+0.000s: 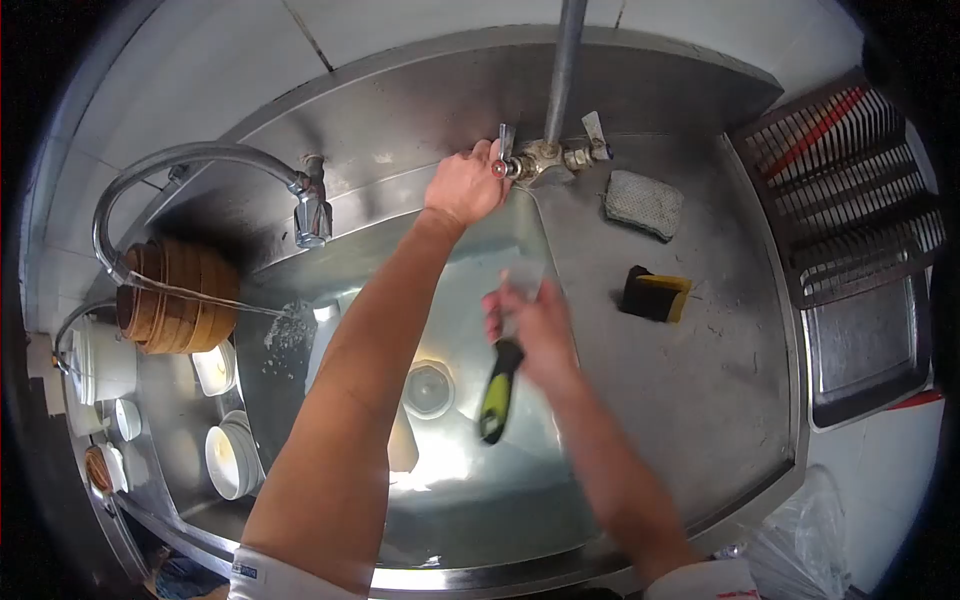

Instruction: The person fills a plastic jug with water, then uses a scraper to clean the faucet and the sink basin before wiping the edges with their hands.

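Observation:
My left hand reaches across the sink to the wall-mounted tap. Its fingers are curled closed around the left tap handle, partly hidden behind it. Over the water, my right hand is smeared by motion. A tool with a black and lime-green handle is held in it, the handle pointing down toward me; the tool's other end cannot be made out. Water fills the basin, and a round drain shows through it. Pale objects lie under the water, partly hidden by my left arm.
A thin water stream lands at the basin's left. A curved spout hangs nearby. Bamboo steamers and white bowls stand left. A grey scouring pad and black-yellow sponge lie right, before a slotted rack.

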A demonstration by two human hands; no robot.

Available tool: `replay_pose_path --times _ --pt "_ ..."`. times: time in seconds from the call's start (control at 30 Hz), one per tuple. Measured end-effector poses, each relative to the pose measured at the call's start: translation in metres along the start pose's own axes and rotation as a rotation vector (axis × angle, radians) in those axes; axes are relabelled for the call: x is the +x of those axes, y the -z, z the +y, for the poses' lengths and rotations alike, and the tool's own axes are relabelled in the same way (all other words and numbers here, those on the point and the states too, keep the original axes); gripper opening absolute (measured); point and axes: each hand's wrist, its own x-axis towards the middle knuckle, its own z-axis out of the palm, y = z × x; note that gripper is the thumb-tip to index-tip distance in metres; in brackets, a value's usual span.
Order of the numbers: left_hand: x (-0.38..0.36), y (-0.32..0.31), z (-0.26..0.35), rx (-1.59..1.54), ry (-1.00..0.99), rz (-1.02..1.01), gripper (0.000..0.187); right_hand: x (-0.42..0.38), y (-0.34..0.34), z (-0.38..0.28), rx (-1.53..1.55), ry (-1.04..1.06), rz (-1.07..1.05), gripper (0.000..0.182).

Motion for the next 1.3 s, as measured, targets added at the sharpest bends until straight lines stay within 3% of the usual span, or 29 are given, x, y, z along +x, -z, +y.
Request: replay_pose_path --times 0.03,0.07,0.1,0.17,0.23,0.3,0.37,0.43,0.53,0.63,0.77,0.97,1.13,1.3 --pt "0.001 -0.001 -0.001 0.006 -0.004 -0.002 0.025 -0.014 -0.012 0.012 0.215 -0.077 0.107 0.015" --pt "0.0 -0.003 -0.002 0.009 -0.008 -0.008 0.026 -0.016 -0.006 0.032 0.31 -0.129 0.059 0.019" --pt "0.001 -0.005 -0.003 0.014 -0.012 -0.011 0.026 -0.012 -0.003 0.044 0.376 -0.155 0.063 0.021" --pt "-0.002 -0.007 -0.004 0.026 -0.017 0.019 0.024 0.003 -0.009 0.049 0.393 -0.16 0.264 0.019" --pt "0.001 -0.007 -0.003 0.023 -0.01 0.021 0.025 0.031 0.001 0.035 0.447 -0.015 0.045 0.019" --pt "0.0 -0.004 -0.003 0.005 0.015 -0.025 0.029 0.045 -0.001 -0.008 0.383 0.164 -0.046 0.015" --pt "-0.003 0.003 -0.006 -0.124 0.13 -0.088 0.03 0.028 -0.028 -0.074 0.343 0.403 -0.001 0.015" --pt "-0.001 0.0 -0.007 -0.117 0.117 -0.098 0.03 0.039 -0.022 -0.1 0.29 0.357 0.008 0.024" --pt "0.004 -0.008 -0.009 0.03 -0.013 -0.008 0.032 0.042 0.001 -0.096 -0.028 0.238 -0.025 0.035" --pt "-0.001 -0.009 -0.006 0.031 -0.032 0.045 0.032 0.043 0.011 -0.089 -0.154 0.217 0.067 0.03" --pt "0.0 -0.011 -0.006 0.048 -0.049 0.073 0.031 0.067 0.018 -0.077 -0.359 0.501 -0.03 0.019" --pt "0.0 -0.017 -0.011 0.038 -0.09 0.119 0.027 0.072 -0.003 -0.066 -0.688 0.536 0.11 0.017" --pt "-0.001 -0.011 -0.007 0.021 -0.049 0.088 0.028 0.088 -0.022 -0.043 -0.757 0.756 0.33 0.015" --pt "0.002 -0.013 -0.012 0.071 -0.09 0.047 0.031 0.105 -0.047 -0.011 -0.393 0.836 0.519 0.016"
